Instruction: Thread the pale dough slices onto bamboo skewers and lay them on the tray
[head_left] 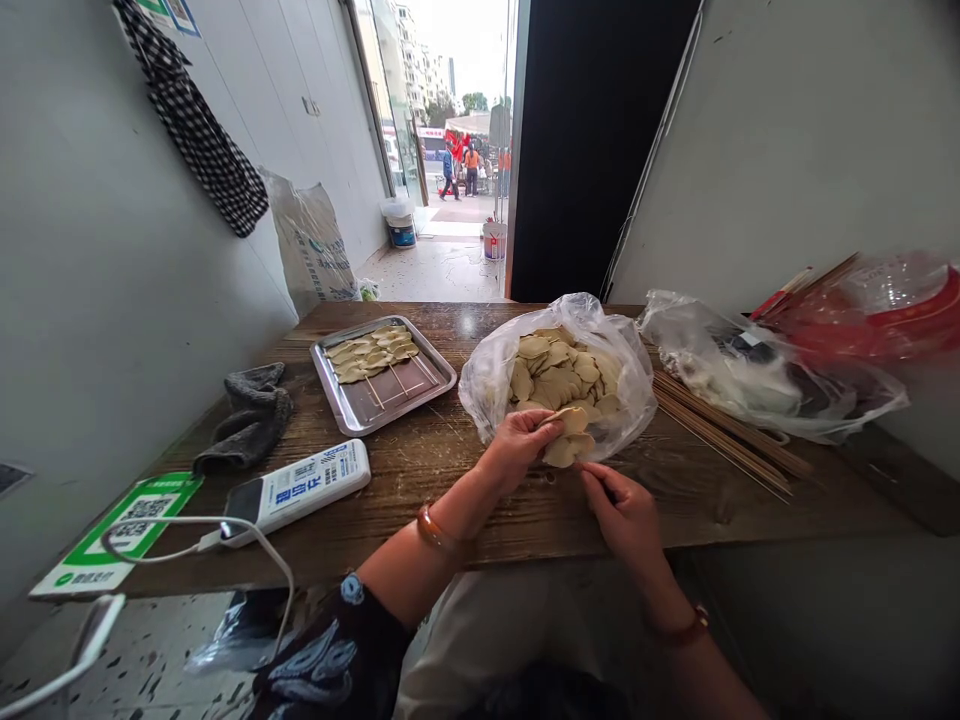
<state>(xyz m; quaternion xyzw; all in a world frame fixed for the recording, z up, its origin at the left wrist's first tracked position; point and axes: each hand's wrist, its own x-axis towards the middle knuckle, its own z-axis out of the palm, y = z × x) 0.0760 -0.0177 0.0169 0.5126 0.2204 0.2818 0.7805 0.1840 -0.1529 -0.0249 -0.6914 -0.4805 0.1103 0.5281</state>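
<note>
My left hand (521, 445) is closed on a few thin, flat tan slices (568, 448), held in front of an open clear plastic bag (480, 385) full of similar slices (559, 375). My right hand (626, 510) is closed in a pinch just below the lower slice, its fingertips close to the edge. Whatever it pinches is too small or hidden to make out. Left of the bag, a metal tray (352, 415) carries rows of slices threaded on thin sticks (373, 355), the bare stick ends pointing towards me.
A bundle of wooden skewers (735, 435) lies right of the bag, partly under another plastic bag (780, 375). On the left are a dark cloth (251, 415), a white power bank (300, 490) with a cable, and a green QR card (120, 530). The wooden table's front edge (517, 555) runs below my hands.
</note>
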